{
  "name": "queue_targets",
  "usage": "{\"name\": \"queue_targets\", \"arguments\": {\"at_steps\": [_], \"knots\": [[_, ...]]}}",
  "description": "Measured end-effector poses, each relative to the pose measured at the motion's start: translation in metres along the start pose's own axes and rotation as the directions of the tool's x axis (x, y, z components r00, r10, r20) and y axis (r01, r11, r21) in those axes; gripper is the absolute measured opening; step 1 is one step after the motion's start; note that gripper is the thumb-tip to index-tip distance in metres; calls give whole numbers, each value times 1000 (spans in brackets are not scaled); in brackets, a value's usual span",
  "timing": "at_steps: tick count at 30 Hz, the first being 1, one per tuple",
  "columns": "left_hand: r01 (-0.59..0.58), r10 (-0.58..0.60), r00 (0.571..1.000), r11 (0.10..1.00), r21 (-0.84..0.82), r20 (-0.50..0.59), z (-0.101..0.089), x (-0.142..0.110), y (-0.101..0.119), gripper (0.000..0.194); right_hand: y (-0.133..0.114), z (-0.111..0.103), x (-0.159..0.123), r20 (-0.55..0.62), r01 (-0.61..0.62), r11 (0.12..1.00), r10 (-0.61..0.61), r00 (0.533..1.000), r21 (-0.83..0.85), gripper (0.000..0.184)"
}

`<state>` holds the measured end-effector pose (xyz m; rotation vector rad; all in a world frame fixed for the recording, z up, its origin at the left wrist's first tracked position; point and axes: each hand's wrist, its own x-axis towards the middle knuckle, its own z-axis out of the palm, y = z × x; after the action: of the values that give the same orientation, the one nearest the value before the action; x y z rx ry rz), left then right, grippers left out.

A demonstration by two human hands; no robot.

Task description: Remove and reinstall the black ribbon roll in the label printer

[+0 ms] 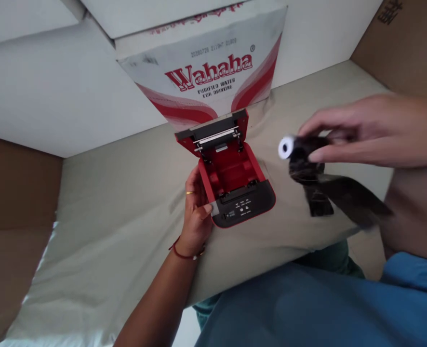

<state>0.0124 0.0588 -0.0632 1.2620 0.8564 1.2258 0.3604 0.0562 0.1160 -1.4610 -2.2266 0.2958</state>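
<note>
My left hand point(195, 212) grips the left side of a small red and black printer point(247, 207), its thumb on the front corner. The printer's lid point(217, 132) stands raised, with a roller and a metal bar on its inner side. Its red compartment point(231, 171) holds no roll. To the right of the printer, my right hand point(365, 132) pinches a small roll point(286, 147) between thumb and fingers, above the cloth. The roll's end is white with a dark hole. Black wrapping point(307, 159) surrounds it, and blurred black strips point(354, 197) hang below.
A Wahaha water carton point(213, 62) stands behind the printer against white boxes point(47, 86). Brown cardboard rises at the left point(14, 231) and right point(412, 53). A wrinkled beige cloth point(119, 212) covers the table, whose front edge meets my blue clothing point(307, 303).
</note>
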Motion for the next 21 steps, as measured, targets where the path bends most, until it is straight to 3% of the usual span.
{"name": "queue_targets", "arguments": {"at_steps": [4, 6, 8, 14, 17, 21], "knots": [[18, -18, 1000, 1000, -18, -17, 0, 0, 2, 93, 15, 60, 8, 74, -39, 999, 38, 997, 18, 39], [30, -31, 999, 999, -46, -19, 2, 1, 4, 93, 33, 73, 7, 156, -69, 997, 63, 986, 34, 38], [38, -41, 998, 996, -80, -40, 5, 1, 7, 92, 55, 67, 0, 223, -129, 990, 114, 968, 53, 38], [62, -73, 994, 990, -125, -87, 9, 2, 10, 90, 99, 31, -27, 224, -310, 950, 311, 924, -39, 26], [54, -62, 995, 993, -108, -74, 6, 2, 8, 90, 101, 39, -35, 320, -285, 950, 312, 895, -130, 30], [64, -70, 996, 993, -102, -56, 4, 2, 7, 94, 96, 53, -44, 341, -210, 942, 295, 893, -263, 38]]}}
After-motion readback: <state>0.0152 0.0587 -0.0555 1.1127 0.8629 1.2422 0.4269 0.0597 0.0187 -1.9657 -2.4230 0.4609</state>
